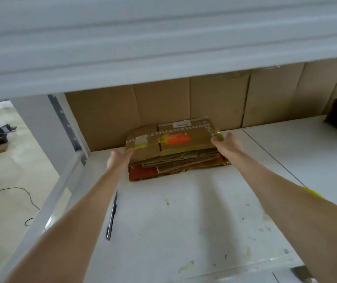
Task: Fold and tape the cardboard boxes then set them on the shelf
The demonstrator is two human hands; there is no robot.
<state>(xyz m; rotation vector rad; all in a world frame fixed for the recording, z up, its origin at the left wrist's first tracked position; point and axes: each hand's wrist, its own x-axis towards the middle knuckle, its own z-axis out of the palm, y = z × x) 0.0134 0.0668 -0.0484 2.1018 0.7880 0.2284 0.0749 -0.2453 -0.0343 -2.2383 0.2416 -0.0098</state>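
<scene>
Head view: on the left, a black cable (28,198) trails over the floor beside the white shelf (184,221), where a slim pen-like tool (112,215) lies by the left forearm. The left hand (119,160) pinches the left front corner of the top flattened box (173,139), thumb over its edge. This box lies on a stack of flattened boxes (175,166) at the back of the shelf, and the right hand (229,145) grips its right corner with curled fingers.
</scene>
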